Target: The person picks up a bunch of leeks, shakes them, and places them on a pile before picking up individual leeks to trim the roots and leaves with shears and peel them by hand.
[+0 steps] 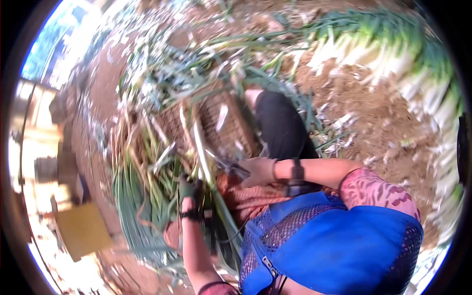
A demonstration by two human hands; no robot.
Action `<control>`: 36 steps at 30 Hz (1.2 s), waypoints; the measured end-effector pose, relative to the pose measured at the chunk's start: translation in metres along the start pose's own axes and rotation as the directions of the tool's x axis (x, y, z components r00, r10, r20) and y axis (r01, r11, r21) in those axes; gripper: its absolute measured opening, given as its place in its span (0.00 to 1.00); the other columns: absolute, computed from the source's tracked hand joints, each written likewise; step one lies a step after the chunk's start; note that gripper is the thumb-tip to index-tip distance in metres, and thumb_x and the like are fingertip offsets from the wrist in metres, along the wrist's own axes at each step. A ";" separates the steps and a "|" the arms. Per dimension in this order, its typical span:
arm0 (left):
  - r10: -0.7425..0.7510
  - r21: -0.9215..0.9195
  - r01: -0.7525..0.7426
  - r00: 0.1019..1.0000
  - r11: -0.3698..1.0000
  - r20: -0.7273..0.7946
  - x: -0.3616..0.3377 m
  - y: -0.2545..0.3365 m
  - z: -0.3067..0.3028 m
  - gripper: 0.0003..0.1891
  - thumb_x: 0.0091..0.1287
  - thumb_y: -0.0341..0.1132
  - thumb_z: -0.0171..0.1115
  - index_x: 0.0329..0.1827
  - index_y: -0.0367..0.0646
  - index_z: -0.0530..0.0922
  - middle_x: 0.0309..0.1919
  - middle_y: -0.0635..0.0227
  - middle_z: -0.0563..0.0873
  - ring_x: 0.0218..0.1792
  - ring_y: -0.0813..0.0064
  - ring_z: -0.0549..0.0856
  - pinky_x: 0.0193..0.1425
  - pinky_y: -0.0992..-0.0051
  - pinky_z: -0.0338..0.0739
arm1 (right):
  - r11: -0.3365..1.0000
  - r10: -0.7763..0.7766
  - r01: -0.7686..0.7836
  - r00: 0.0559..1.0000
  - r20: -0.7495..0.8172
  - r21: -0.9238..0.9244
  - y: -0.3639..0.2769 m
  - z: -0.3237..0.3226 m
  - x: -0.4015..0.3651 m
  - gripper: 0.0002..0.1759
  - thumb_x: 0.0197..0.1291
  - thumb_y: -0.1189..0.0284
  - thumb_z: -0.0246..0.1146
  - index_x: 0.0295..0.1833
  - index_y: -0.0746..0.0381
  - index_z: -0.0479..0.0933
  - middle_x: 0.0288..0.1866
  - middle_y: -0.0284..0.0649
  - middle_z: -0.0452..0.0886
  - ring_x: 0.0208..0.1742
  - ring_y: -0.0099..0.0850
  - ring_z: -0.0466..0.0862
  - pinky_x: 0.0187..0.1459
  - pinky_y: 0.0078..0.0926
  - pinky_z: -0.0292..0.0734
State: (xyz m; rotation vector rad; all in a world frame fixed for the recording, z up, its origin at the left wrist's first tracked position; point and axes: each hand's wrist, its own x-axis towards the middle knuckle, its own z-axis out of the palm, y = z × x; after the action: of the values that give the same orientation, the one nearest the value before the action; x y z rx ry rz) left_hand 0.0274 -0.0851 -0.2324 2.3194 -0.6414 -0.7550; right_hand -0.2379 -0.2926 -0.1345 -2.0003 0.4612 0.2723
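My left hand [191,191], in a dark glove, is closed around the stem of a long leek [202,147]. The leek's white part points up the view and its green leaves run down toward my lap. To the right, my right hand [258,172] grips a thin, grey, blade-like tool [228,164], blurred, that reaches toward the leek stem. A pile of untrimmed leeks [135,196] with brown, dry outer leaves lies left of my left hand. Beyond both hands is a brown woven mat or crate [223,123] with leaf scraps on it.
Cleaned leeks [373,44] lie in a long curved row at the upper right and right edge. Leaf trimmings [157,73] cover the soil ahead. My dark-clad knee [282,120] is beside the woven piece. A yellow box-like object [83,228] stands at the left.
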 end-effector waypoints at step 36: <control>-0.177 -0.464 0.271 0.955 0.844 0.236 -0.057 0.048 -0.031 0.14 0.70 0.35 0.57 0.52 0.36 0.83 0.31 0.71 0.84 0.30 0.84 0.80 0.34 0.79 0.76 | 0.992 0.082 -0.075 0.994 0.073 -0.097 -0.017 -0.003 0.082 0.28 0.51 0.54 0.68 0.49 0.64 0.73 0.38 0.52 0.83 0.43 0.49 0.85 0.45 0.42 0.77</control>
State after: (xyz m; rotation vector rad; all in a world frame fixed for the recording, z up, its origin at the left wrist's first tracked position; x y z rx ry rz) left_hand -0.0059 -0.0723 -0.1598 1.8767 -0.2084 -1.1101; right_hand -0.1571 -0.3052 -0.1506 -2.0583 0.4868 0.4252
